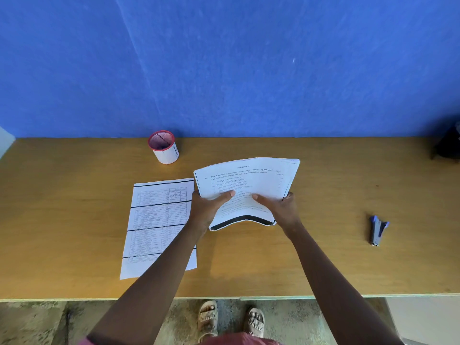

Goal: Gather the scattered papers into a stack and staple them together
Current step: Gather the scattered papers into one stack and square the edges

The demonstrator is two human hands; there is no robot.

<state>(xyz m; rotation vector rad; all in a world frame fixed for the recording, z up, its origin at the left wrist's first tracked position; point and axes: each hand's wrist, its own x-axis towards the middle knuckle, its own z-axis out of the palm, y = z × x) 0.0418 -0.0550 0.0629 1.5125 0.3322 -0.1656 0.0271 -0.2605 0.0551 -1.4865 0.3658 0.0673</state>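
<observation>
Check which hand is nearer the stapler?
Right. The right hand holds the paper stack's near side, the stapler farther right; the left hand holds the far side.

Bare forearms, left hand (pixel 206 210), right hand (pixel 278 207), pale strapped sandals (pixel 231 319), pinkish-red garment (pixel 239 341) at the bottom edge

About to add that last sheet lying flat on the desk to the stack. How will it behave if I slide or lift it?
The single sheet will likely be floppy: even the stack bows between the left hand and right hand. It lies flat on the smooth desk, so it should slide easily but resist pinching; dragging it to the edge probably helps.
</observation>
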